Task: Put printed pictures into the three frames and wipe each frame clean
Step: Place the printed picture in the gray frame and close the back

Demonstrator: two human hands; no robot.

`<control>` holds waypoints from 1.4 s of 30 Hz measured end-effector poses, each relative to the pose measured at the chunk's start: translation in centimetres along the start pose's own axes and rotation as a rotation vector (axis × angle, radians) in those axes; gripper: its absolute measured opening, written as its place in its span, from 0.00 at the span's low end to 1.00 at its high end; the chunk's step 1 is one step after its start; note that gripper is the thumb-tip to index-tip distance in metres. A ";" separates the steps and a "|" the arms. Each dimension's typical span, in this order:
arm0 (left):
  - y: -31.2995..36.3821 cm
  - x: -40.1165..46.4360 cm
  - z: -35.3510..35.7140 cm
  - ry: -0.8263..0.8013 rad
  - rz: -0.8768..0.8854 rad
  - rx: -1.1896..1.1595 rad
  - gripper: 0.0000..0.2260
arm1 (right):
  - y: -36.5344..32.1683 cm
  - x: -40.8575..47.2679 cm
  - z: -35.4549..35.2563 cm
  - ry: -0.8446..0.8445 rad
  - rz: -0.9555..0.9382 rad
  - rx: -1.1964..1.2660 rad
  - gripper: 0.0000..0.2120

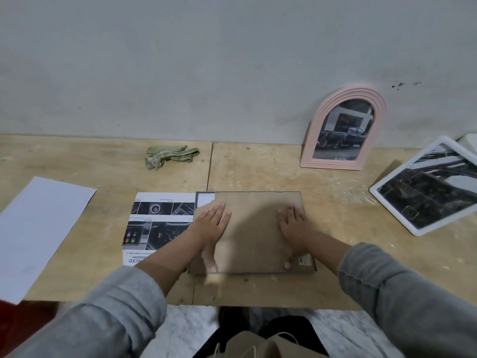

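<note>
Both hands lie flat on the brown backing board point(254, 228) of a thin grey frame point(251, 193) that sits face down near the front edge of the plywood table point(103, 171). The left hand point(211, 223) presses near the board's left edge, fingers straight and close together, thumb stretched back toward the near rim. The right hand point(294, 223) rests on the right part of the board, fingers spread and pointing away, thumb reaching down to the near edge beside a small label point(304, 260); neither hand grips anything. At the board's far left corner a piece is torn off and white shows beneath. A printed sheet point(157, 223) with car interior photos lies just left of the frame, its right side tucked under it. Farther left is a blank white sheet point(38, 228). A crumpled green cloth point(167, 155) lies toward the wall point(232, 60). A pink arched frame point(343, 130) holding a truck picture leans upright against the wall at right, and a white frame point(426, 187) with a dark picture lies tilted at the far right.
</note>
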State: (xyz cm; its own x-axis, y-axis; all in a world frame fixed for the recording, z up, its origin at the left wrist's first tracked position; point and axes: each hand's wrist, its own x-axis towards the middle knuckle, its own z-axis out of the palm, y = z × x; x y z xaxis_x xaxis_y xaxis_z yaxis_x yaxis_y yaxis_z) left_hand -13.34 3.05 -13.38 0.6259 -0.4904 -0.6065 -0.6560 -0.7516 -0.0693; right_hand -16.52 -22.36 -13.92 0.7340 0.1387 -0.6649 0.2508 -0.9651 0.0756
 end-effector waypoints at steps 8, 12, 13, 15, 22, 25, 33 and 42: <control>-1.2 -0.7 1.2 0.029 0.024 -0.026 0.68 | 0.2 -0.1 -0.1 0.011 -0.029 -0.054 0.71; -1.7 -0.9 1.6 0.045 0.027 -0.055 0.65 | 0.2 -0.1 -0.4 -0.004 -0.019 -0.037 0.72; -1.7 -1.2 1.7 0.050 0.018 -0.052 0.64 | 0.1 -0.2 -0.5 -0.006 -0.015 -0.033 0.71; -1.6 -1.6 1.7 0.048 -0.003 -0.031 0.62 | -0.3 -0.3 -0.7 -0.009 -0.001 -0.019 0.71; -2.7 -1.6 0.9 -0.018 0.023 0.113 0.62 | -3.3 -0.2 -2.0 -0.016 0.001 0.133 0.66; -3.1 -1.6 1.3 -0.003 0.027 0.057 0.61 | -5.9 0.1 -2.1 0.028 -0.039 0.152 0.64; -3.4 -1.8 2.0 -0.006 0.002 -0.052 0.59 | -8.1 1.1 -1.7 -0.023 -0.001 0.218 0.68; 1.1 -4.6 3.5 0.069 -0.247 -0.353 0.48 | -5.6 -0.2 0.4 0.160 -0.051 0.371 0.61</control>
State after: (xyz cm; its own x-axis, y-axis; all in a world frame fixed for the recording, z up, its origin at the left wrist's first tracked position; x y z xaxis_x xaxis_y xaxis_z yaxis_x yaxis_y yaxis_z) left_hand -18.43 5.97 -13.47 0.7807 -0.2961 -0.5502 -0.3061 -0.9489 0.0764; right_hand -18.36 -17.03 -14.48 0.8227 0.1932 -0.5346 0.0663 -0.9667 -0.2473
